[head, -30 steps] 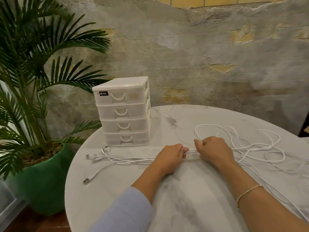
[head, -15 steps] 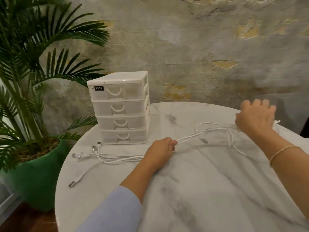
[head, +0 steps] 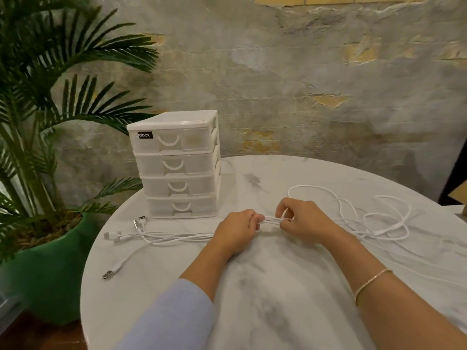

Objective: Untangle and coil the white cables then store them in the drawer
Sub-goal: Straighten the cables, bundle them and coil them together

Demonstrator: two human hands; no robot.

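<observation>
Between both hands: white cables [head: 271, 219] bunched, left hand [head: 237, 229] gripping, right hand [head: 300, 219] pinching, loose loops trailing right.

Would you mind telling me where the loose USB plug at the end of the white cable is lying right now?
In the head view, the USB plug lies on the marble table near its left edge, in front of the drawer unit.

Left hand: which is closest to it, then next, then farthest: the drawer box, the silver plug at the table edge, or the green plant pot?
From the left hand:
1. Drawer box, just behind it.
2. Silver plug, left, near the table edge.
3. Green plant pot, farthest left, off the table.
</observation>
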